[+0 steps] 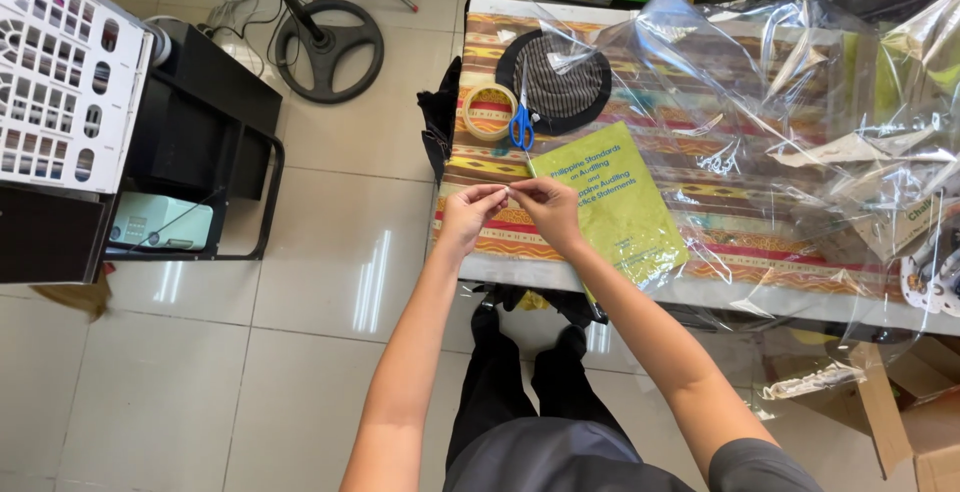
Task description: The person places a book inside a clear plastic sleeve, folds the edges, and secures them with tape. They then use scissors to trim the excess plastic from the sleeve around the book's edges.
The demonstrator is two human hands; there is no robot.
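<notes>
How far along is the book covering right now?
Done: the yellow-green book already lies under the clear plastic sheet on the patterned tablecloth.

In hand: the left hand and right hand pinch something small and thin between their fingertips, possibly tape; too small to tell.

Left: the sheet still looks loose and crumpled, unfolded. The tape roll and blue scissors lie beside the book.

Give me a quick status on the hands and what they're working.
Left hand and right hand pinch a clear tape strip between them. Yellow-green book beside right hand. Scissors lie just beyond.
</notes>
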